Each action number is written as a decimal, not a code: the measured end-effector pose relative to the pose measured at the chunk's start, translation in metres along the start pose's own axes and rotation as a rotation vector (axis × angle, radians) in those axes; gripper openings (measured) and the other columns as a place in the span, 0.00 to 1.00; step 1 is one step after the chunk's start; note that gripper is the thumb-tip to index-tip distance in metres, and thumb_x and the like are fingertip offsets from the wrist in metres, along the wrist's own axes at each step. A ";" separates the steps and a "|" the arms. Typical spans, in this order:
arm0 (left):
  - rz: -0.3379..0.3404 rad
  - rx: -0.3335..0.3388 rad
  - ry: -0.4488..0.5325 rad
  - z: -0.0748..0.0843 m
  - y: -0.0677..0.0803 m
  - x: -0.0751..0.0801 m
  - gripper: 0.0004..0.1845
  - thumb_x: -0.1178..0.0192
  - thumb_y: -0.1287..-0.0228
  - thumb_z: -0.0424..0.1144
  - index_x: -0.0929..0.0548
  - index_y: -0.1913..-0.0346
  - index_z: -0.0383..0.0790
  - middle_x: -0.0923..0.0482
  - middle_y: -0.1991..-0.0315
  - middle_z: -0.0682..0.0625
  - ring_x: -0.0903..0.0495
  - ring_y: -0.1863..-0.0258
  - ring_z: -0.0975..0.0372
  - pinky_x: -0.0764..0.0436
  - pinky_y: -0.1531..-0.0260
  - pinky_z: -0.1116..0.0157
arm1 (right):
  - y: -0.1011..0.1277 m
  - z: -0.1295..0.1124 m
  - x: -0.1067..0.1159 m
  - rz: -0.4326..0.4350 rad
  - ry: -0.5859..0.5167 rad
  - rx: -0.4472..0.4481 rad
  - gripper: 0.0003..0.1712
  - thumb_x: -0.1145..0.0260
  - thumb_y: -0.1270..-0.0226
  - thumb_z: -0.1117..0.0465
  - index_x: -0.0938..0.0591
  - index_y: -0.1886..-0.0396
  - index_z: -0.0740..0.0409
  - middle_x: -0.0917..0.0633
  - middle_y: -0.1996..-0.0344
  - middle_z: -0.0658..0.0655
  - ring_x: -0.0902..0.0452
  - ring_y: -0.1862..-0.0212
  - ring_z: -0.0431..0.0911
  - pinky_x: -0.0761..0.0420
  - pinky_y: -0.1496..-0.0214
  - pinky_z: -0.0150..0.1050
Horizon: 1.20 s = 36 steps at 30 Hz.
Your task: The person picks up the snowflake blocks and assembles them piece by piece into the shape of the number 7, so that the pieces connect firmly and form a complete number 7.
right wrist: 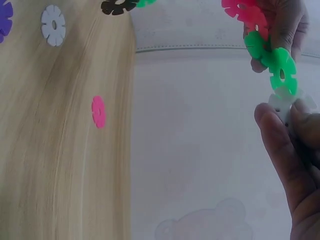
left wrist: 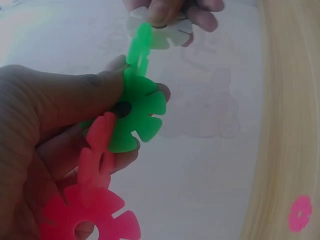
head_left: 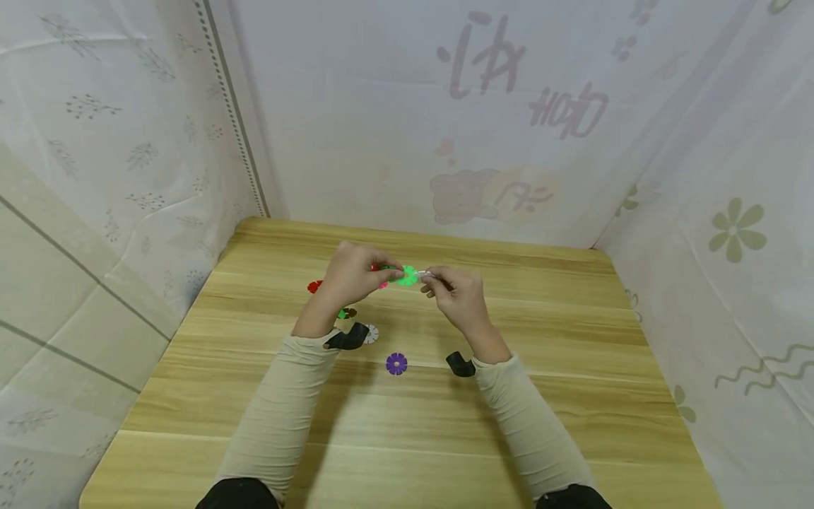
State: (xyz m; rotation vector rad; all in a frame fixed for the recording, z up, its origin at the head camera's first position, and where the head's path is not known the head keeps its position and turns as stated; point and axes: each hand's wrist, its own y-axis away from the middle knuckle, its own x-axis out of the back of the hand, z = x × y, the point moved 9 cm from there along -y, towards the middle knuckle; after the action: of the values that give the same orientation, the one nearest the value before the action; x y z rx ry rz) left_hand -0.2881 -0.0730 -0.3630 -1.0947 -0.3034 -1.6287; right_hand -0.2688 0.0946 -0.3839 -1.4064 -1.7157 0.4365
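Note:
A chain of slotted flower-shaped plastic discs hangs between the two hands above the table. My left hand (head_left: 357,274) pinches a green disc (left wrist: 145,117) near the chain's middle between thumb and fingers. Two red discs (left wrist: 116,226) trail from it toward the palm. Beyond it a second, lighter green disc (left wrist: 138,52) stands edge-on in the left wrist view. My right hand (head_left: 463,295) pinches a white disc (left wrist: 175,37) between thumb and fingertips. In the right wrist view the light green disc's edge meets the white one at a slot. The fingers hide part of the white disc.
On the wooden table (head_left: 572,403) lie a purple disc (head_left: 397,364), a white disc (right wrist: 53,26), a brown disc (right wrist: 119,6) beside a green one, and a pink disc (right wrist: 98,112). A red disc (head_left: 314,286) shows left of the left hand. Printed cloth (head_left: 356,127) hangs behind.

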 end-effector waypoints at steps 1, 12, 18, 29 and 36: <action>0.001 0.001 0.004 0.000 0.000 0.000 0.07 0.28 0.38 0.47 0.07 0.61 0.49 0.14 0.74 0.60 0.23 0.75 0.65 0.36 0.46 0.51 | 0.000 -0.001 0.000 0.005 0.007 -0.001 0.03 0.32 0.35 0.75 0.14 0.63 0.71 0.11 0.71 0.64 0.13 0.75 0.49 0.15 0.72 0.33; 0.009 0.009 0.034 0.000 0.000 -0.001 0.06 0.28 0.38 0.45 0.07 0.63 0.49 0.15 0.76 0.60 0.25 0.77 0.65 0.37 0.51 0.56 | -0.001 -0.008 0.000 0.006 0.122 0.036 0.03 0.32 0.33 0.72 0.13 0.65 0.69 0.11 0.71 0.61 0.14 0.73 0.45 0.17 0.69 0.28; 0.007 0.013 0.050 0.001 -0.001 -0.002 0.05 0.28 0.38 0.45 0.07 0.63 0.48 0.16 0.77 0.59 0.27 0.78 0.64 0.38 0.51 0.56 | 0.001 -0.006 0.001 0.044 0.051 0.050 0.03 0.32 0.36 0.77 0.13 0.65 0.71 0.11 0.70 0.63 0.14 0.75 0.48 0.16 0.70 0.31; 0.026 -0.021 0.094 0.002 0.000 -0.002 0.04 0.27 0.39 0.42 0.07 0.64 0.47 0.14 0.74 0.59 0.32 0.82 0.64 0.33 0.56 0.60 | -0.004 -0.028 0.002 0.081 0.035 0.077 0.05 0.33 0.45 0.86 0.17 0.69 0.79 0.14 0.74 0.72 0.15 0.79 0.56 0.15 0.75 0.40; 0.027 -0.018 0.051 0.000 0.000 0.002 0.05 0.28 0.38 0.45 0.07 0.64 0.48 0.15 0.76 0.60 0.31 0.82 0.64 0.33 0.56 0.59 | -0.008 -0.032 0.000 0.018 0.017 0.042 0.06 0.33 0.43 0.85 0.17 0.66 0.78 0.14 0.72 0.71 0.15 0.77 0.57 0.15 0.73 0.40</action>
State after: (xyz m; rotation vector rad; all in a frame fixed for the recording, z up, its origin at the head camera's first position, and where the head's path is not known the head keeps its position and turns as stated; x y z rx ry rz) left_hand -0.2881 -0.0740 -0.3613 -1.0650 -0.2398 -1.6353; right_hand -0.2490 0.0849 -0.3596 -1.3924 -1.6720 0.4674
